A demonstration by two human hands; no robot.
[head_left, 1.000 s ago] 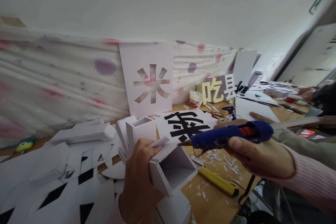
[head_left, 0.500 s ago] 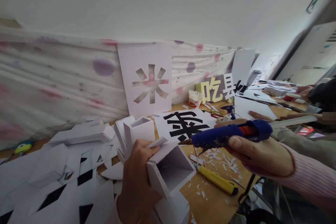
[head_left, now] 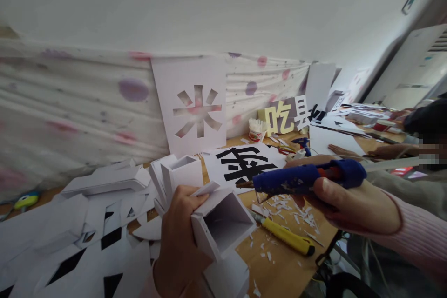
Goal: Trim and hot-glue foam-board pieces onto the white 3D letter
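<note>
**Hot nozzle close to fingers and thin white board**

The left hand is closed around a small open-topped white foam-board box, thumb pressed on a loose flap at its upper edge, holding it above the wooden table. The right hand is wrapped around a blue hot-glue gun, whose brass tip points left, just above the box's open mouth and near the left thumb.

Judging from this, the likeliest trouble is a burn: the tip sits close to the thumb, and any glue may string or drip onto the fingers or inside the box. The flap looks unfixed and could slip under pressure. The yellow utility knife lies just beside the box among white paper scraps; I cannot tell whether its blade is out.

Readable writing: a white stencil sheet against the spotted cloth is cut with 米; standing yellow and white letters begin with 吃; the black character on the flat white sheet reads unclearly from this angle. No brand shows.
</note>
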